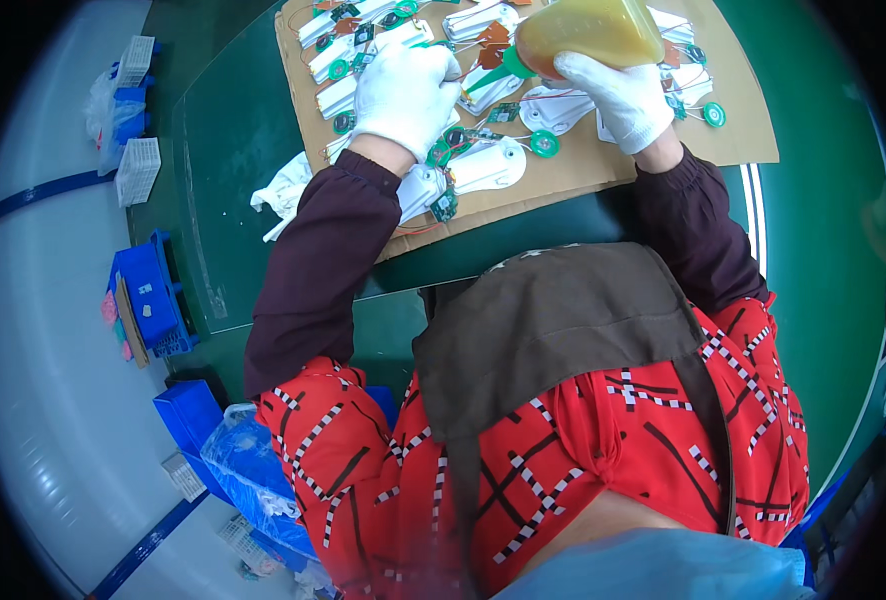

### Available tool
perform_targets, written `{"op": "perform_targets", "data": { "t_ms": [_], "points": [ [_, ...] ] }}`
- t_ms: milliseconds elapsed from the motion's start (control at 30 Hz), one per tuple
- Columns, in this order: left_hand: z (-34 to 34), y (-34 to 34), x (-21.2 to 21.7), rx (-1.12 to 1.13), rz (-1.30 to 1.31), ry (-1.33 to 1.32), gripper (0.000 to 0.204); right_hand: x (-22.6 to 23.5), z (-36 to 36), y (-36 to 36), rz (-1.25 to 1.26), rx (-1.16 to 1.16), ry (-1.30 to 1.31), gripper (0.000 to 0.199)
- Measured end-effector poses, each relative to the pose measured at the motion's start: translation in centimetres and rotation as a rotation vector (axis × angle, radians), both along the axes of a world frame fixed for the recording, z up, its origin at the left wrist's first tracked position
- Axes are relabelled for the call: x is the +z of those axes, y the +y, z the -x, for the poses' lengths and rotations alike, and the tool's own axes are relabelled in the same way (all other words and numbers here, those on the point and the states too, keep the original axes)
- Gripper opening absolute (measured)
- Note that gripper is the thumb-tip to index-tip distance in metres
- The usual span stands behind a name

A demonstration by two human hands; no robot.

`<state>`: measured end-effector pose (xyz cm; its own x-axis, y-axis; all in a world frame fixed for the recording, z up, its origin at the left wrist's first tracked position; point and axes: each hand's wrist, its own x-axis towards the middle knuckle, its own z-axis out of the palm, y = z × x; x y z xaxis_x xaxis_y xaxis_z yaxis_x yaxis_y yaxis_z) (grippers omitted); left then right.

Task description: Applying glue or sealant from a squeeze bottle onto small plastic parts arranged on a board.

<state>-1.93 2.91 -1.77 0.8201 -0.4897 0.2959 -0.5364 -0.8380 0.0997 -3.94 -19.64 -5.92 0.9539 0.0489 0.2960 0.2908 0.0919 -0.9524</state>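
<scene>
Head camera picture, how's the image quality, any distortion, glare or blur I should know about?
Head view: strong fisheye, so the green table edges bow and black corners frame the picture; lighting is even and soft, with a pale sheen on the grey floor; the left hand, right hand and amber bottle near the top rim look slightly soft.

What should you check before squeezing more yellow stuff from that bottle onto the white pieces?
1. Bottle held firmly: ok. The right hand grips the yellow squeeze bottle, which is tilted.
2. Green nozzle aimed at a piece: ok, it points down toward a white plastic piece.
3. Pieces held steady: ok. The left hand presses on the pieces.
4. Both hands gloved: ok, white gloves.
5. Pieces on the cardboard sheet: ok.
6. Nozzle tip touching the piece: cannot tell.
</scene>
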Motion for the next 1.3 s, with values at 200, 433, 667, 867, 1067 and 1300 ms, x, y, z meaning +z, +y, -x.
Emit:
{"op": "perform_targets", "data": {
  "t_ms": [200,433,667,867,1067,1300],
  "points": [
    [-0.1,-0.2,0.2,0.018,-0.052,0.008,0.008,0.8,0.8,-0.2,-0.018,0.034,0.045,0.036],
    [-0.2,-0.4,0.2,0.037,-0.063,0.042,0.007,1.0,1.1,-0.4,-0.028,0.032,-0.03,0.036],
    [-0.2,-0.1,0.6,0.062,-0.132,-0.057,0.012,1.1,1.4,-1.0,-0.148,0.116,0.021,0.039],
    [-1.1,1.4,0.9,-0.064,-0.068,-0.113,0.021,1.4,2.1,-5.1,-0.935,0.478,0.133,0.049],
    [-3.1,2.4,3.9,-0.088,0.115,0.071,0.025,3.9,3.3,-10.2,-1.153,0.316,0.139,0.074],
    [-7.9,0.9,3.3,-0.114,0.007,0.14,0.023,4.3,3.2,-10.6,-1.099,0.266,0.108,0.068]
  ]
}}
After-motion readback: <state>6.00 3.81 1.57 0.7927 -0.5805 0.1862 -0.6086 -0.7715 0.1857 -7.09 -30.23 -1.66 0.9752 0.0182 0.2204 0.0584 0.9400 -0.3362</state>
